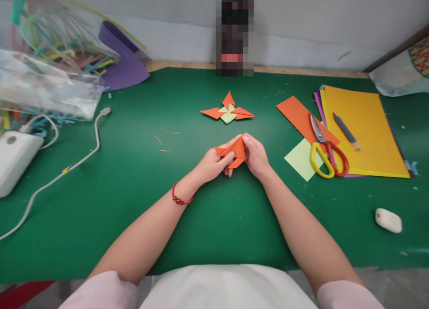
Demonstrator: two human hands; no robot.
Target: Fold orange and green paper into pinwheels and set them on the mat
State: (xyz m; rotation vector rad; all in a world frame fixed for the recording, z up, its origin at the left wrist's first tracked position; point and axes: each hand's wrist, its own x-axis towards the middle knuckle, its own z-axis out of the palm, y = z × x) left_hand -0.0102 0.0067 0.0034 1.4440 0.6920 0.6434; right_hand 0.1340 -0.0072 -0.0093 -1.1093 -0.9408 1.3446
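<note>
Between both hands, above the green table, is a folded piece of orange paper (238,149) with pointed corners and layered flaps. My left hand (214,165) is closed on its left side, the thumb pressed on the front and the fingers behind. My right hand (257,154) pinches the top right edge near the upper tip; some of its fingers are hidden by the paper. Just beyond the hands lies a folded paper star (228,115), with a light green middle and three orange points at left, back and right.
Scissors (324,159) rest on an orange strip (291,112) and light green paper (298,159) at right. Beside them are coloured sheets (375,134), a grey pen-like tool (345,129) and a white case (389,220). Left are a power bank (20,157), cable (97,132) and plastic bag (50,85).
</note>
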